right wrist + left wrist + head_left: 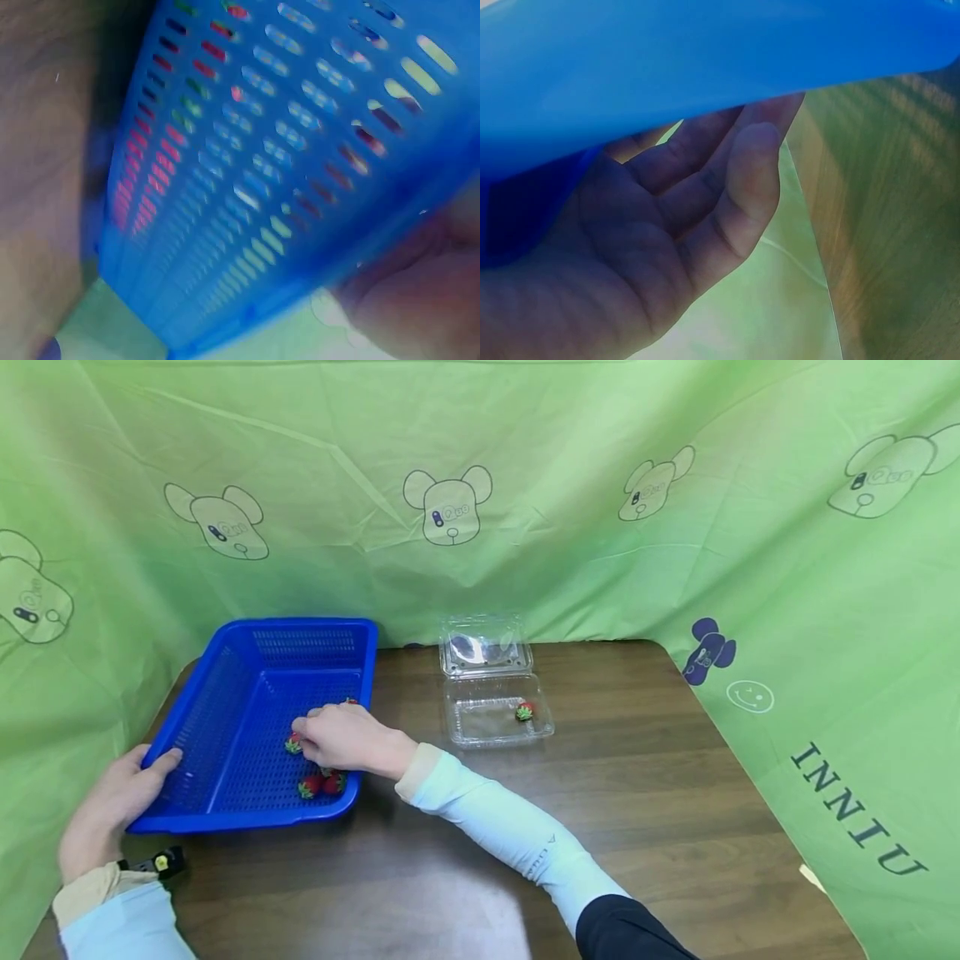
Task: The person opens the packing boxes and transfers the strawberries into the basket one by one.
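Note:
A blue slotted plastic basket (247,821) sits tilted at the table's left, its near-left corner gripped by my left hand (120,797). The thumb lies over the rim; in the left wrist view the fingers curl under the blue edge. Inside the basket, my right hand (341,737) pinches a strawberry (293,743) between thumb and forefinger. Close below that hand lie more strawberries (322,785), and another strawberry (350,701) shows behind it. Through the slots of the basket wall (247,150), red and green patches appear in the right wrist view.
An open clear plastic clamshell box (480,720) stands at the table's back middle, its lid (483,652) tipped back against the green curtain (555,552). One strawberry (524,711) lies in it. A small black object (171,862) is by my left wrist.

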{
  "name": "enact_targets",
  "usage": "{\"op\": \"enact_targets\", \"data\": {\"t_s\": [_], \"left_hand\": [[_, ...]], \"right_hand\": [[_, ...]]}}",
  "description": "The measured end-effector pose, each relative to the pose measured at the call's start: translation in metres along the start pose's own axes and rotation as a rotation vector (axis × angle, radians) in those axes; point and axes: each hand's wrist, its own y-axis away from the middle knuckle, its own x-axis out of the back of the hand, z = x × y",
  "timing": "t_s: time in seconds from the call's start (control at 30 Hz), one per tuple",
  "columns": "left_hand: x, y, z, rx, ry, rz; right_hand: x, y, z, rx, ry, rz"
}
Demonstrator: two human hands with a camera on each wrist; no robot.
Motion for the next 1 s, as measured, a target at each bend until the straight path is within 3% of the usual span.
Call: {"op": "enact_targets", "data": {"t_s": [0.17,0.43,0.83,1.0], "left_hand": [[0.002,0.0,0.001,-0.002,-0.005,0.006],[0.002,0.0,0.001,0.0,-0.029,0.0],[0.004,0.001,0.004,0.008,-0.011,-0.011],[0.0,0.004,0.002,0.011,-0.03,-0.006]], "right_hand": [[0.019,0.013,0.012,0.069,-0.027,0.146],[0.041,0.039,0.037,0.069,-0.052,0.255],[0.055,0.1,0.099,0.004,0.018,0.316],[0.052,0.127,0.118,-0.077,0.021,0.277]]}}
